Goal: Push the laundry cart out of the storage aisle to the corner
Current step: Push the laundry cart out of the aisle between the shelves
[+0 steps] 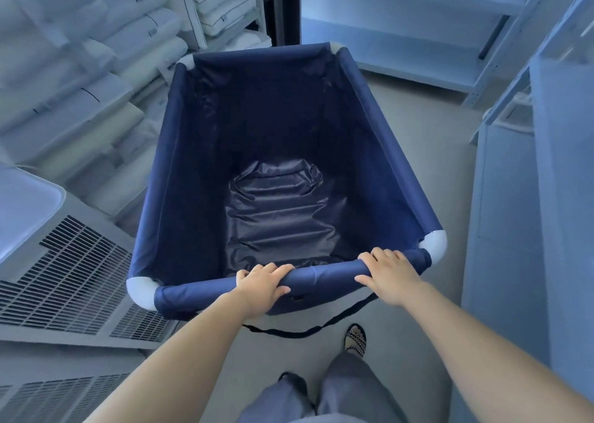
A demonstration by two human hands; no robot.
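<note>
In a narrow aisle between storage racks, the laundry cart stands on the pale floor just ahead of the person, its dark blue fabric liner hung from a frame with white corner joints. The creased bottom of the liner shows inside. Both grips are bare hands set on the near rim bar: the left grip lies over the bar left of its middle, fingers curled round the top, and the right grip clasps it nearer the right corner in the same way, thumb on the near side. A black strap loops down below the rim. To the cart's left, stacked white pillows fill the shelves close beside it, with a vented grey unit lower down. Bare pale shelves stand beyond the far end and a tall cabinet to the right. A sandalled foot and grey trousers show below.
</note>
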